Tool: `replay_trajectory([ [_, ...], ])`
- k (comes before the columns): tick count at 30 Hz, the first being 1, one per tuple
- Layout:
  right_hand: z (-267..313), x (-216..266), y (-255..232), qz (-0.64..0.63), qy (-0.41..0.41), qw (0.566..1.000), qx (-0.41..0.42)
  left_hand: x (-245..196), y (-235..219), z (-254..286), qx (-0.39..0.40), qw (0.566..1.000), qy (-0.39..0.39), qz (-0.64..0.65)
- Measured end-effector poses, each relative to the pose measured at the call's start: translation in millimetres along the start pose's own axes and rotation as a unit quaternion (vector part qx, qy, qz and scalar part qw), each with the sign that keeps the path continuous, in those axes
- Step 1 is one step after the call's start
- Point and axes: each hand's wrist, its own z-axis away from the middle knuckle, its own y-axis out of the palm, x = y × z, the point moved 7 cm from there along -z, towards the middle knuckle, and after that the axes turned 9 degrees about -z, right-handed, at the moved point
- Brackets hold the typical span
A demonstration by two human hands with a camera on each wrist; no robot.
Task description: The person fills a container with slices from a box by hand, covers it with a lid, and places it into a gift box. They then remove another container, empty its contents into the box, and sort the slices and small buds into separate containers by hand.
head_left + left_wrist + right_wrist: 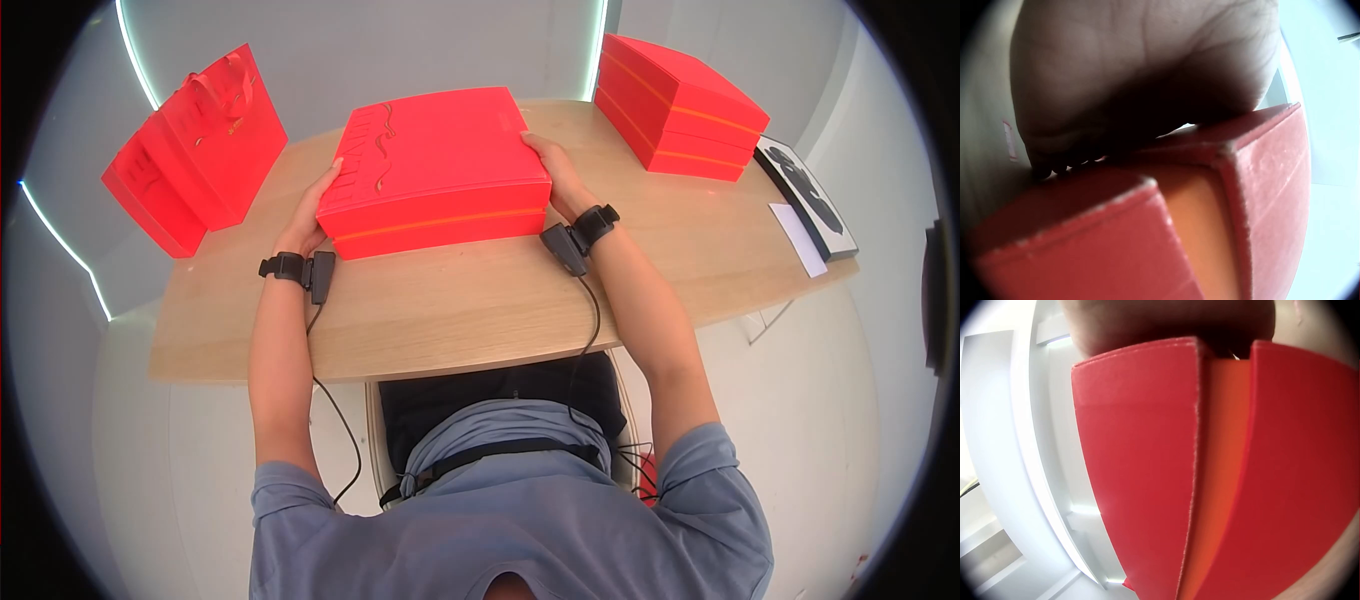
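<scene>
A red lidded box (440, 150) with an orange band lies flat in front of the person, gold-coloured decoration along the left of its lid. Against its left side rests the left hand (310, 212), thumb near the top edge. The right hand (557, 172) touches the opposite side, its thumb at the lid's edge. In the left wrist view, the palm (1141, 69) faces the box's side (1085, 234) and the fingers lie along it. Part of the right hand (1172, 322) shows above the box (1141, 437) in the right wrist view; its fingers are mostly hidden.
Red paper bags (235, 140) stand at the table's left edge. Stacked red boxes (680, 105) are at the back right, beside a black-and-white framed item (805, 195) and a white sheet (797, 240). Cables hang from both wrist cameras over the table's (430, 335) front edge.
</scene>
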Motion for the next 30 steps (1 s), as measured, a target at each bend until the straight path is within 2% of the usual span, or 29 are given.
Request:
replay_trajectory([
  [9,-2.1,0.3,-4.6,0.034,-0.016,0.999,-0.008,5.0,-9.4,-7.1,0.012,1.000,0.012,-0.005],
  [12,4.3,-0.4,0.3,-0.004,0.007,1.000,0.002,2.4,-6.7,-6.6,0.018,1.000,0.019,0.010],
  [15,1.7,-3.6,-0.3,-0.022,-0.003,1.000,0.012,-1.0,-1.7,-3.0,0.035,0.998,0.021,0.040],
  [18,11.0,0.5,11.4,-0.088,0.003,0.996,0.027,-2.6,-3.6,-2.0,0.013,0.999,0.033,0.040],
  [24,18.3,5.0,21.0,-0.086,0.002,0.996,0.037,-13.0,10.2,9.1,-0.004,0.997,0.036,0.063],
  [30,22.0,3.9,26.9,-0.072,0.019,0.996,0.055,-6.0,-6.9,-3.1,0.014,0.996,0.041,0.083],
])
